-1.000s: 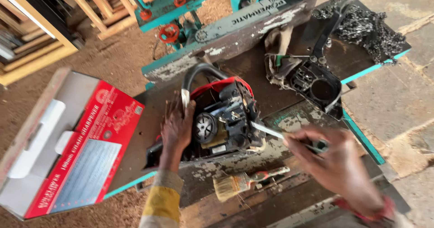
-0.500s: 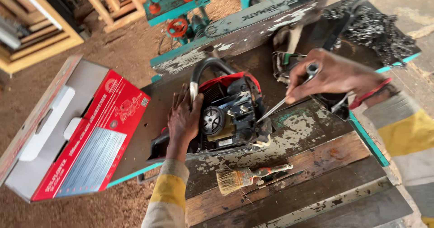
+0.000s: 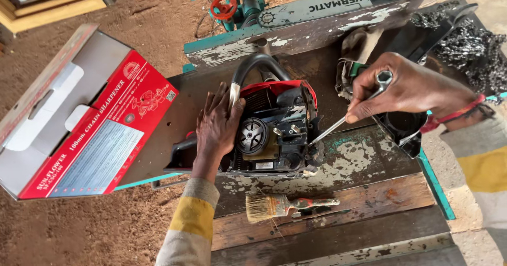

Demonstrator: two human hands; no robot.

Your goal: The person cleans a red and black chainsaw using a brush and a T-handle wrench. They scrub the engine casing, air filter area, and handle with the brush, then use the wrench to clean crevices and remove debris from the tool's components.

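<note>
A red and black chainsaw body [image 3: 274,129] lies on its side on a worn wooden bench [image 3: 359,165], its cover off and the round clutch drum showing. My left hand [image 3: 217,126] presses flat on its left part, beside the black handle loop [image 3: 253,65]. My right hand [image 3: 406,89] grips a metal combination wrench [image 3: 348,115]. The wrench's thin tip touches the saw's right edge.
An open red and white cardboard box [image 3: 84,123] lies at the left. A paintbrush [image 3: 288,205] rests on the bench near me. A black cover part [image 3: 404,129], a rag and a saw chain [image 3: 470,44] lie at the right. A guide bar [image 3: 338,5] and green machinery stand behind.
My right hand rose from the near right edge of the bench to the saw's right side, and the wrench tip now meets the saw. My left hand stayed on the saw.
</note>
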